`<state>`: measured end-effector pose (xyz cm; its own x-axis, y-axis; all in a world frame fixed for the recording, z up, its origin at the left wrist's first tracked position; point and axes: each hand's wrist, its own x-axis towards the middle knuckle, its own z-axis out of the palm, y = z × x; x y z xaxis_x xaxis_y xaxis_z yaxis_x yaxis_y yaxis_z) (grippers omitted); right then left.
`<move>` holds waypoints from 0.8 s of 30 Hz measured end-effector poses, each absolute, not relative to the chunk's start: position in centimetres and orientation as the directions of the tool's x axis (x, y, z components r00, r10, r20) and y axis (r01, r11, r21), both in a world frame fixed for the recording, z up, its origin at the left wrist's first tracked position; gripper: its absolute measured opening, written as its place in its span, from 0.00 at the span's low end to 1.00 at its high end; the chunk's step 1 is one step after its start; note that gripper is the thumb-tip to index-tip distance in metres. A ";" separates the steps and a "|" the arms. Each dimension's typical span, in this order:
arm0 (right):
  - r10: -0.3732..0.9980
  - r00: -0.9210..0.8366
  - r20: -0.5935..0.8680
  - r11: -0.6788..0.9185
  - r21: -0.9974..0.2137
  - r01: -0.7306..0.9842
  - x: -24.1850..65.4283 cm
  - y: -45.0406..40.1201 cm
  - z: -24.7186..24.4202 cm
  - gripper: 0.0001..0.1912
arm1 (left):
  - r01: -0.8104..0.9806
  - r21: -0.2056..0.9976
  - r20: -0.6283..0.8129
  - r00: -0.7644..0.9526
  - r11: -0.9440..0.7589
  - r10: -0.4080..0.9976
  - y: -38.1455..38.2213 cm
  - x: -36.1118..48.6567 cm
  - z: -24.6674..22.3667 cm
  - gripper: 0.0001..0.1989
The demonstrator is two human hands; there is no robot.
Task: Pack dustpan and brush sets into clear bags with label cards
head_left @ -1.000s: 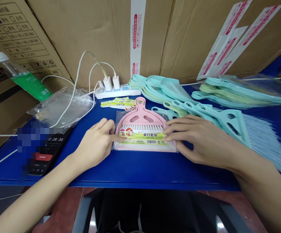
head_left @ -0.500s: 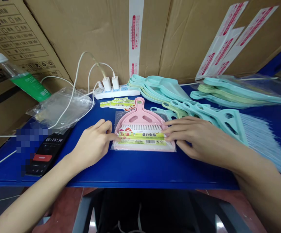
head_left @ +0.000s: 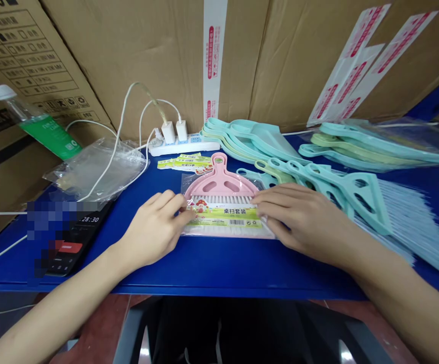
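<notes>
A pink dustpan lies flat on the blue table in a clear plastic bag, its handle pointing away from me. White brush bristles show on it, with a printed card across them. At the left edge of the bag, my left hand is closed, thumb and curled fingers pinching it. My right hand grips the opposite edge, its fingers reaching over the card's right end and its thumb lower down.
Turquoise and green dustpans and brushes are piled behind and to the right. More cards, a power strip, plastic bags, a bottle and a phone lie behind and left. Cardboard stands at the back.
My left hand has moved slightly right and closed further over the bag's left edge. My right hand has shifted a little left, further onto the card.
</notes>
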<state>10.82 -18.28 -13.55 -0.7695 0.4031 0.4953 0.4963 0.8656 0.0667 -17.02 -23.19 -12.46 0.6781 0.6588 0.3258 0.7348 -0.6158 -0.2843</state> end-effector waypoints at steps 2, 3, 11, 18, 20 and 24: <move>0.375 -0.778 0.504 0.881 0.069 0.468 10.4 -18.5 -13.6 0.17 | 0.693 -0.287 0.300 0.721 -0.662 0.624 -23.2 -16.6 -12.7 0.20; 0.356 -0.790 0.499 0.894 0.064 0.444 10.1 -18.6 -13.7 0.16 | 0.681 -0.279 0.273 0.733 -0.677 0.623 -23.2 -16.5 -12.8 0.21; 0.346 -0.840 0.418 0.917 0.038 0.397 8.8 -19.1 -14.6 0.15 | 0.701 -0.232 0.098 0.707 -0.675 0.700 -22.9 -15.3 -13.6 0.26; 0.345 -0.820 0.457 0.923 -0.008 0.384 9.1 -19.0 -14.7 0.16 | 0.700 -0.228 0.151 0.712 -0.677 0.685 -23.0 -15.2 -13.5 0.22; 0.351 -0.816 0.459 0.922 -0.015 0.388 9.1 -19.1 -14.6 0.16 | 0.704 -0.209 0.163 0.710 -0.679 0.685 -23.0 -15.2 -13.5 0.21; 0.348 -0.815 0.463 0.920 -0.002 0.392 9.1 -19.1 -14.5 0.16 | 0.710 -0.194 0.185 0.704 -0.677 0.685 -22.9 -15.3 -13.5 0.21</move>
<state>9.15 -19.12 -14.51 -0.8152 0.3481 0.4629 0.3918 0.9200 -0.0018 -15.30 -22.90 -13.55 0.7044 0.6853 0.1847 0.7097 -0.6774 -0.1935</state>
